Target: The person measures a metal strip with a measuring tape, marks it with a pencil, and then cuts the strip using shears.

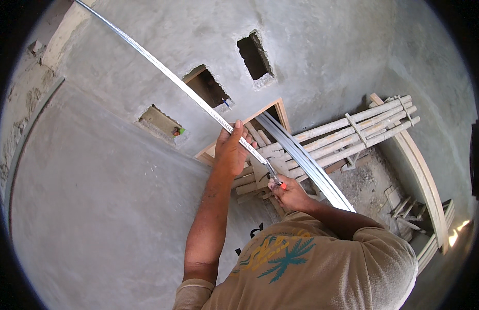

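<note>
A long, thin, silvery metal strip with a row of fine marks along it runs from the upper left down to the middle. My left hand is closed around it near its lower end, thumb on top. At that end, my right hand grips a metal hand tool with an orange-red part by its handle. The tool's head meets or lies right beside the strip's end; its exact kind is partly hidden by my fingers.
Several metal profiles lean across a platform of tied poles below. The grey plastered wall has rough openings, one with a green object at its edge. A wooden frame and a curved board stand nearby.
</note>
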The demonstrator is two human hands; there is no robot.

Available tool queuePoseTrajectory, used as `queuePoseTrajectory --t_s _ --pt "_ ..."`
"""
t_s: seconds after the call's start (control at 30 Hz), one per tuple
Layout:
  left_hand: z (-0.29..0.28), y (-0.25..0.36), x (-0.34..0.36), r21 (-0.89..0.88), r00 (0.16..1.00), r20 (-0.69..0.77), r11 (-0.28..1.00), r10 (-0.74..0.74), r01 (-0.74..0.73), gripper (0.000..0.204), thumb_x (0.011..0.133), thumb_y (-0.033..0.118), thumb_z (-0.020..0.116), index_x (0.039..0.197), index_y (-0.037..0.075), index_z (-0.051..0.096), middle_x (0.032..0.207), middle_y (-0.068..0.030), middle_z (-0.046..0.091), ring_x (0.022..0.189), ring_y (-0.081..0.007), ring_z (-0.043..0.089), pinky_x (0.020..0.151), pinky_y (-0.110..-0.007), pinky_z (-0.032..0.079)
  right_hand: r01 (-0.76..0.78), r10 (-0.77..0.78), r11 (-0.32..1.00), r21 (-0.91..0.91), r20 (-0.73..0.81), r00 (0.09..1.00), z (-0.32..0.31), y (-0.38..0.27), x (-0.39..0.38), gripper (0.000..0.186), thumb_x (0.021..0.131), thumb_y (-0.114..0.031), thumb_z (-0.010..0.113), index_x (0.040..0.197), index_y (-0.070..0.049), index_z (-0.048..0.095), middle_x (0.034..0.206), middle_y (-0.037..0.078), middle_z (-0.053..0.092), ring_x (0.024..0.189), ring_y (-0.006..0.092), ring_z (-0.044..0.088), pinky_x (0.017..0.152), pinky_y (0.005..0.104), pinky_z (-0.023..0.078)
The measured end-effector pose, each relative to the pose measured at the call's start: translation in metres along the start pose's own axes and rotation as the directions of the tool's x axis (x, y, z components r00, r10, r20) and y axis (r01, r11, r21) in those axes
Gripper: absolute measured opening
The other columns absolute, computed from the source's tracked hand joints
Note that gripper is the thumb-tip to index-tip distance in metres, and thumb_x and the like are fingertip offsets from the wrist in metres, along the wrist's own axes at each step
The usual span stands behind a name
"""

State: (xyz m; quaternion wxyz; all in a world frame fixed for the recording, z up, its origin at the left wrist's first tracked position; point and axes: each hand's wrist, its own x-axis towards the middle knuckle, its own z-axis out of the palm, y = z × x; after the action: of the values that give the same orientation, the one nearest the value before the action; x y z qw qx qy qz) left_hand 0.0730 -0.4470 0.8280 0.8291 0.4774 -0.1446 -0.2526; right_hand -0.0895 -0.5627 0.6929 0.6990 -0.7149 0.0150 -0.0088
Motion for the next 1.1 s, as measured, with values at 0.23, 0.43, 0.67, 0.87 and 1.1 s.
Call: queuePoseTrajectory --t_s 0.23,0.43,0.67,0.87,1.1 --pt "0.018 0.003 -0.006 -0.030 1.000 0.006 0.999 -0.017 0.017 0.020 0.104 0.031 0.062 0.095 0.016 0.054 0.082 0.0009 0.054 0.075 -0.0140 0.054 0.072 -0.040 0.050 -0.153 0.137 0.939 0.308 0.074 0.988 -0.002 -0.015 -0.011 0.028 0.108 -0.032 0.053 0.101 -0.005 0.056 0.072 0.002 0.051 0.063 0.0110 0.048 0.060 0.0314 0.043" --pt "0.017 0.004 -0.008 -0.045 1.000 0.025 0.999 -0.017 0.018 0.021 0.104 0.032 0.062 0.094 0.016 0.053 0.081 0.0009 0.053 0.075 -0.0147 0.051 0.072 -0.040 0.049 0.021 -0.020 0.998 0.058 -0.032 0.999 -0.001 -0.014 -0.016 0.029 0.107 -0.031 0.056 0.098 -0.003 0.055 0.071 0.006 0.049 0.067 0.0142 0.045 0.063 0.0346 0.043" --pt "0.016 0.005 -0.011 -0.050 1.000 0.019 0.999 -0.010 0.011 0.021 0.103 0.032 0.063 0.094 0.016 0.052 0.081 0.0005 0.052 0.075 -0.0146 0.050 0.070 -0.039 0.047 0.139 -0.137 0.990 0.017 -0.106 0.985 0.007 -0.014 -0.018 0.022 0.108 -0.026 0.055 0.095 -0.009 0.053 0.068 -0.008 0.038 0.062 0.0039 0.035 0.055 0.0244 0.034" --pt "0.013 0.009 -0.019 -0.051 1.000 0.007 0.999 -0.011 0.011 0.023 0.103 0.033 0.063 0.097 0.015 0.050 0.082 0.0005 0.052 0.074 -0.0144 0.050 0.070 -0.039 0.046 0.017 -0.017 1.000 0.004 -0.068 0.998 0.012 -0.033 -0.027 0.022 0.108 -0.025 0.056 0.093 -0.010 0.052 0.069 -0.008 0.040 0.062 0.0042 0.037 0.055 0.0244 0.035" --pt "0.019 0.018 -0.026 -0.039 1.000 0.009 0.999 -0.028 0.029 0.025 0.102 0.036 0.064 0.097 0.016 0.049 0.084 0.0004 0.051 0.076 -0.0141 0.050 0.072 -0.038 0.046 -0.073 0.043 0.928 0.365 0.088 0.995 0.018 -0.033 -0.026 0.016 0.108 -0.023 0.053 0.099 -0.010 0.051 0.069 -0.002 0.047 0.058 0.0074 0.045 0.052 0.0251 0.038"
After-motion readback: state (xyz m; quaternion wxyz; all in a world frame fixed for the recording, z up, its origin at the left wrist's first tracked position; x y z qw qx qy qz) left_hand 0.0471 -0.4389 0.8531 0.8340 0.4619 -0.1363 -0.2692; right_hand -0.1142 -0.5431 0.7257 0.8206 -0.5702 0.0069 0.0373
